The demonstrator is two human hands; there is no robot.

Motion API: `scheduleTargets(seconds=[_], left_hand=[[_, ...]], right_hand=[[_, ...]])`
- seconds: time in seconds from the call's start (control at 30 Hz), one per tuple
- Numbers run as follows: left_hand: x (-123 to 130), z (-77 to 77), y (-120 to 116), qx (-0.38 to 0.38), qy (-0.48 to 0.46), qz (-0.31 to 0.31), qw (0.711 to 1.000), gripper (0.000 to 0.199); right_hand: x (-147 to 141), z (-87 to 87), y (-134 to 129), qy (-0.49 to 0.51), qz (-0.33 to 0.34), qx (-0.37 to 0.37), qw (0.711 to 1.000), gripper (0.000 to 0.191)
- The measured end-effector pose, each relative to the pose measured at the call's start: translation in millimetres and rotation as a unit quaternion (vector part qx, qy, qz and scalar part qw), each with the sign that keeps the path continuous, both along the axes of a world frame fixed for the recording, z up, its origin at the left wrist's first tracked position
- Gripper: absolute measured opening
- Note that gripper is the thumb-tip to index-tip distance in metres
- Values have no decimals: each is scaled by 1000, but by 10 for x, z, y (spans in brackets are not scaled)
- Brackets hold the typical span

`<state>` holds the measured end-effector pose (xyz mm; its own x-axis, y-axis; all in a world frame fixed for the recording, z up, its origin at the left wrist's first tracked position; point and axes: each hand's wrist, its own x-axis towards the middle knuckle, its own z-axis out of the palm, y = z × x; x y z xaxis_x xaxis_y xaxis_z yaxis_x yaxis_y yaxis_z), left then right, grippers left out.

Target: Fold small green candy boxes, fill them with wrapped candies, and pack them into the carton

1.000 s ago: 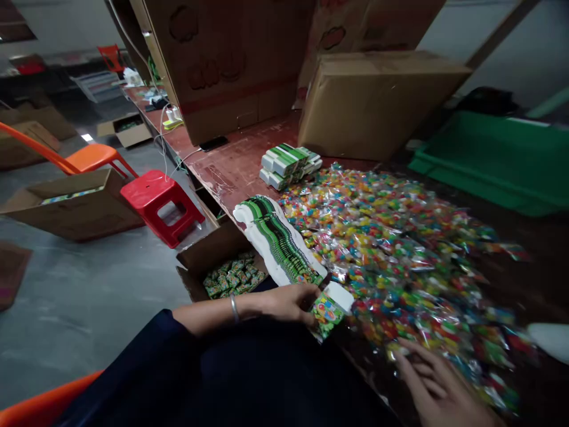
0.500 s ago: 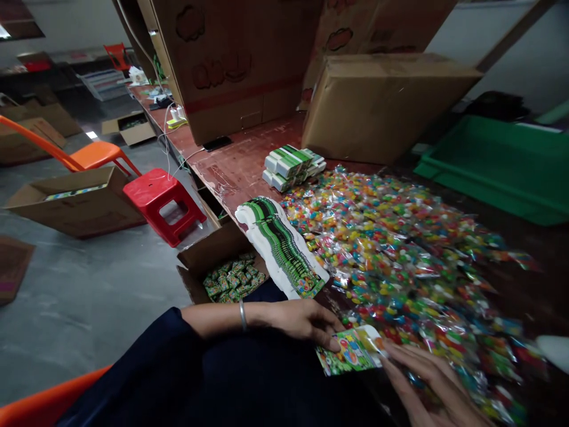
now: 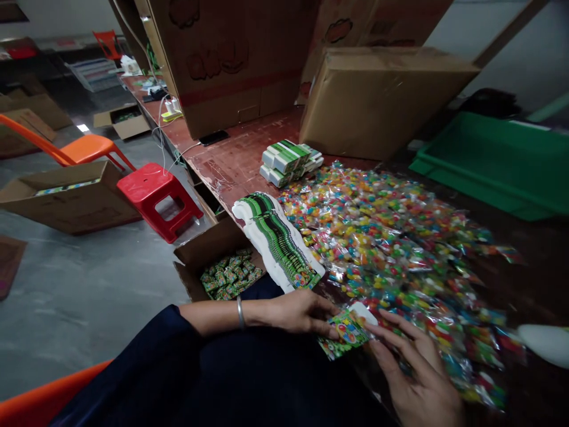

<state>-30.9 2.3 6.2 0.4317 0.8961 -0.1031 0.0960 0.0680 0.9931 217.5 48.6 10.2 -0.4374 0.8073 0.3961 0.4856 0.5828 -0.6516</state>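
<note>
A small green printed carton (image 3: 349,333) lies between my two hands, tilted, with a white end flap (image 3: 363,311) standing out at its right end. My left hand (image 3: 300,313), a bangle at its wrist, is closed on the carton's left side, thumb on the printed face. At the other end my right hand (image 3: 413,367) has its thumb and a fingertip against the carton by the flap; its other fingers are spread. Close by on the right is a wide heap of clear bags of colourful candies (image 3: 386,237). A fanned row of flat green-and-white cartons (image 3: 284,249) lies beyond my left hand.
An open cardboard box (image 3: 195,258) holding several filled green packs stands left of the table edge. Bundled flat cartons (image 3: 288,159), a big closed box (image 3: 377,107) and a green tray (image 3: 493,172) stand farther back. A red stool (image 3: 153,184) is on the floor.
My right hand has come up around the carton's flap end, showing more of its fingers. The carton has tilted, its right end higher. The left hand keeps its hold; the view has shifted slightly.
</note>
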Motion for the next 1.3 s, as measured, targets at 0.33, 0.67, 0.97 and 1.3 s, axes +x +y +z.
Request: scheduleTargets(seconds=[0.33,0.67,0.97,1.3], left_hand=[[54,91,-53,94,57,59,992,32],[7,38,14,101,78,82,988,29],[81,7,-10,67,23,83,994,28],[-70,69,-48,261,261,68,927,38]], right_hand=[[-276,-104,-154,163,-139,-171,962,37],[-347,-109,-125,172,-85,-167,967,26],[-304,-12,-44,127,-37,-163,978,26],[-349,-69,133,187,-136,-235,944,52]])
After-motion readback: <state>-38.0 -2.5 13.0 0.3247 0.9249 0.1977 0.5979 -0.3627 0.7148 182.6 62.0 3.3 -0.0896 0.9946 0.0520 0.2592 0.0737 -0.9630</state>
